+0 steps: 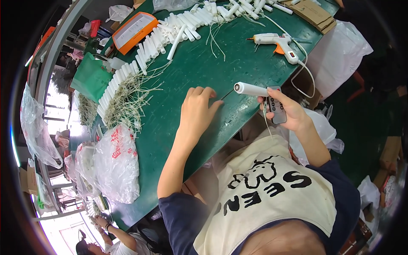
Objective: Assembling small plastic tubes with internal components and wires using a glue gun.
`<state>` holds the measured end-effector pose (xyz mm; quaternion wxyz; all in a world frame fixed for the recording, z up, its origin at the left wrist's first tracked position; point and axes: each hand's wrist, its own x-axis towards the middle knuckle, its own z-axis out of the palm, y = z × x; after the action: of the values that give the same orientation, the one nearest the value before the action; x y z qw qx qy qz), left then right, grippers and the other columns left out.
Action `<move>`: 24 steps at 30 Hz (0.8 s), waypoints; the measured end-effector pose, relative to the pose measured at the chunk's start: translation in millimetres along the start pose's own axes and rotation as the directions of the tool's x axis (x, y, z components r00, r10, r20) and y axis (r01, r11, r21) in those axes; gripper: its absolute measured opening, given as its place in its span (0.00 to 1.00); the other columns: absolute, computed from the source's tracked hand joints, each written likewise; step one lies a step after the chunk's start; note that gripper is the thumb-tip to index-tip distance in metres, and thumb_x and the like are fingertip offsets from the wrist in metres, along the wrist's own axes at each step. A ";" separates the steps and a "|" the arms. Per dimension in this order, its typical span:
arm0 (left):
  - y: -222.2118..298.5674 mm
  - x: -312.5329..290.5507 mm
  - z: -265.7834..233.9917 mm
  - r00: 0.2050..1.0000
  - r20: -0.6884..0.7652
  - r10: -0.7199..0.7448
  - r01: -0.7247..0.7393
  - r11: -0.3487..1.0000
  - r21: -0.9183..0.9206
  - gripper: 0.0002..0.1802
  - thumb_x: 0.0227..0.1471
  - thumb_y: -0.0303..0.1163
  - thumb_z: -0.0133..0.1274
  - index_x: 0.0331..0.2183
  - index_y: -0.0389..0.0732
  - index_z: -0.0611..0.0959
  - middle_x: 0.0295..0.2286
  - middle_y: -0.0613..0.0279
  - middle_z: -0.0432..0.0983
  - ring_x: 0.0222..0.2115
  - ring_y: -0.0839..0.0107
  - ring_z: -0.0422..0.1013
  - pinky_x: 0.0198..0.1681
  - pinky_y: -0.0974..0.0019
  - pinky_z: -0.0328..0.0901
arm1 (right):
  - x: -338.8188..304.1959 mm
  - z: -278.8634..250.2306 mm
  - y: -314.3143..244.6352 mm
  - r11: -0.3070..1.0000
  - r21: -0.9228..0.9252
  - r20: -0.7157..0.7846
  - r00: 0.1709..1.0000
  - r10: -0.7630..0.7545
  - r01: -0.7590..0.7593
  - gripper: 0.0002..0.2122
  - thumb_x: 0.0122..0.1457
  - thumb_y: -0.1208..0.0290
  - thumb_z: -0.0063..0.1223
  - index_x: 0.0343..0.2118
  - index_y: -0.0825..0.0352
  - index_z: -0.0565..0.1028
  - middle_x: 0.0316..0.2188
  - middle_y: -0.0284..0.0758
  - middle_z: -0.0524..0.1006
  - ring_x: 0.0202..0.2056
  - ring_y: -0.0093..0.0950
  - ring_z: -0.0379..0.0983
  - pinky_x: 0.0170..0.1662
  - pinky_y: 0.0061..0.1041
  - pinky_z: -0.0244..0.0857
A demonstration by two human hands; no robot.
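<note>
My right hand [291, 111] grips a white plastic tube [253, 89] together with a small grey remote control [277, 106] with dark buttons. The tube lies nearly level, its round end with a dark centre facing left, and thin pale wires hang below my fingers. Over the green table [187, 76], my left hand [197, 109] holds nothing that I can see; its fingers are bent, with the thumb apart from them. A thin dark line runs on the tabletop between my left thumb and the tube's end; I cannot tell what it is.
A white glue gun [276, 44] with an orange trigger lies far right, its cord looping over the edge. White tubes [148, 46] with wire bundles [127, 104] line the far side beside an orange box [135, 32]. A plastic bag [117, 163] sits left; another person [123, 240] works lower left.
</note>
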<state>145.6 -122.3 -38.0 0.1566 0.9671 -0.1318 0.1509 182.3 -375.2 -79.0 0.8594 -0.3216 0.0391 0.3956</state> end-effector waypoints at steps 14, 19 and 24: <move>15.1 10.8 -39.0 0.839 0.488 -0.241 0.544 0.349 -0.763 0.09 0.53 0.32 0.52 0.28 0.35 0.76 0.25 0.66 0.72 0.28 0.79 0.67 0.36 0.74 0.63 | -2.9 5.1 -2.0 0.999 -0.034 -0.035 0.999 -0.020 0.018 0.11 0.60 0.65 0.47 0.41 0.66 0.69 0.31 0.37 0.74 0.29 0.22 0.70 0.22 0.18 0.65; 28.4 12.1 -38.1 0.810 0.583 -0.069 0.584 0.000 -0.812 0.12 0.54 0.34 0.52 0.35 0.36 0.72 0.23 0.67 0.67 0.26 0.78 0.63 0.32 0.74 0.61 | -4.0 12.6 0.1 0.997 -0.076 -0.030 1.000 -0.002 -0.001 0.10 0.60 0.65 0.47 0.40 0.66 0.69 0.31 0.37 0.74 0.29 0.23 0.70 0.21 0.18 0.64; 31.8 16.5 -34.3 0.793 0.608 -0.040 0.606 -0.041 -0.794 0.15 0.53 0.35 0.52 0.39 0.37 0.70 0.22 0.67 0.67 0.25 0.78 0.63 0.32 0.75 0.60 | -7.1 15.1 0.4 0.997 -0.080 -0.028 1.000 0.007 -0.009 0.11 0.60 0.65 0.46 0.40 0.66 0.69 0.30 0.36 0.74 0.29 0.23 0.70 0.21 0.18 0.64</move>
<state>142.5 -143.2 6.9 0.7692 0.5961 0.0145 -0.2300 174.4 -370.8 -65.0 0.8435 -0.3611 0.0363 0.3959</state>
